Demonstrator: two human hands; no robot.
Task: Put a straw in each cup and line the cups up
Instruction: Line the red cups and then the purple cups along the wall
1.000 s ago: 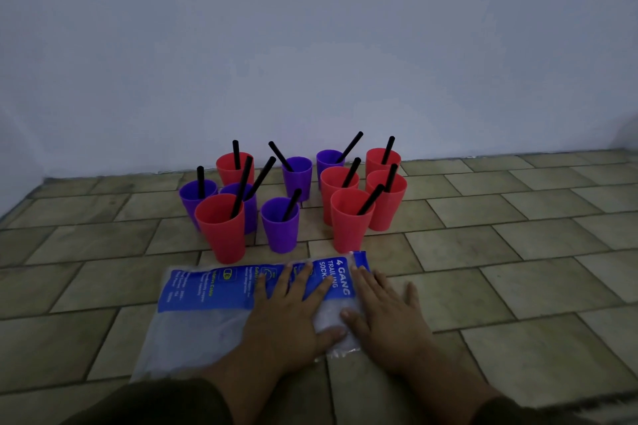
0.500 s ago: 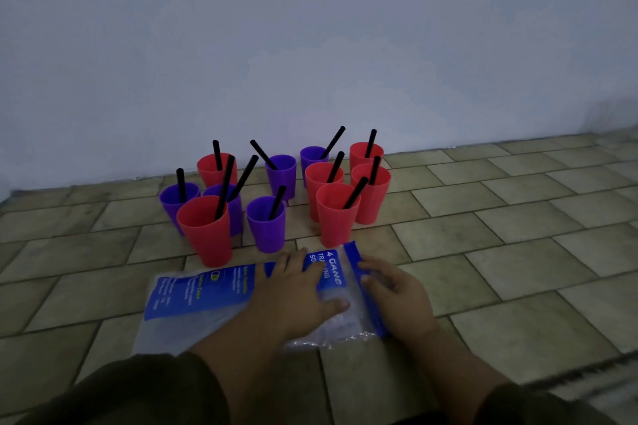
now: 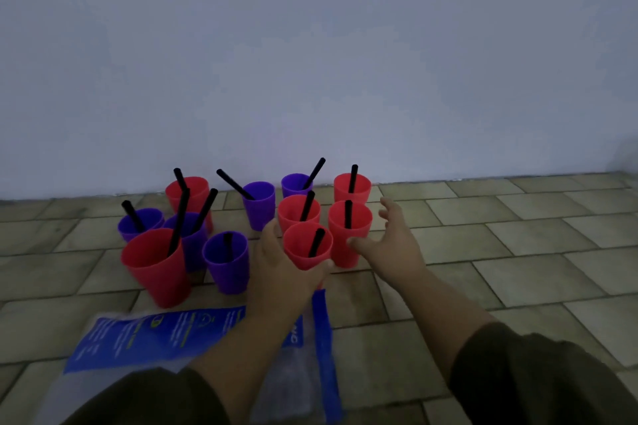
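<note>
While the left hand (image 3: 281, 269) grips the front red cup (image 3: 303, 257), the right hand (image 3: 392, 241) has fingers spread; bag (image 3: 165, 331) lettering is blurred.

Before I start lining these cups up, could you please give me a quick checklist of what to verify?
1. A straw in each of the cups: ok.
2. Left hand grips the near red cup: ok.
3. Right hand free: ok, open by the right red cup; contact cannot tell.
4. Cups in a line: not ok, clustered.
5. Bag out of the way: not ok, lies just in front of the cups.
</note>
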